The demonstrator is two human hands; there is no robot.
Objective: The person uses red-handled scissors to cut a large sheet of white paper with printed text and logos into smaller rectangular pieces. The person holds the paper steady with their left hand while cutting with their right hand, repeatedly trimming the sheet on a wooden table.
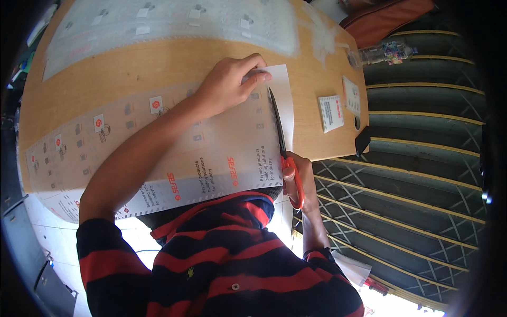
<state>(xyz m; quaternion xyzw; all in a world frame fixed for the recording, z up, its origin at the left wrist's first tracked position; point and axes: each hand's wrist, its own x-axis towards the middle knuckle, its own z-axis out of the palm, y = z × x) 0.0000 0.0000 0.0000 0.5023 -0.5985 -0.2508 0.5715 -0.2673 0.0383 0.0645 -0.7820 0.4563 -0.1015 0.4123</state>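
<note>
Ideally, the left hand (232,79), fingers pinching the far edge of the printed sheet (227,142) on the bench (311,140), should hold it taut while the right hand (300,165), fingers wrapped round the scissors (282,141), guides the blades straight. At the bench's right edge lies a clear bottle (372,55), its contents indistinct.

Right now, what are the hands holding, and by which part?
Right hand: scissors, by the orange-red handles. Left hand: white sheet, at its far edge.

Scissors (283,148) (one pair), two hands (231,80) (304,171), one bottle (376,55)
</note>
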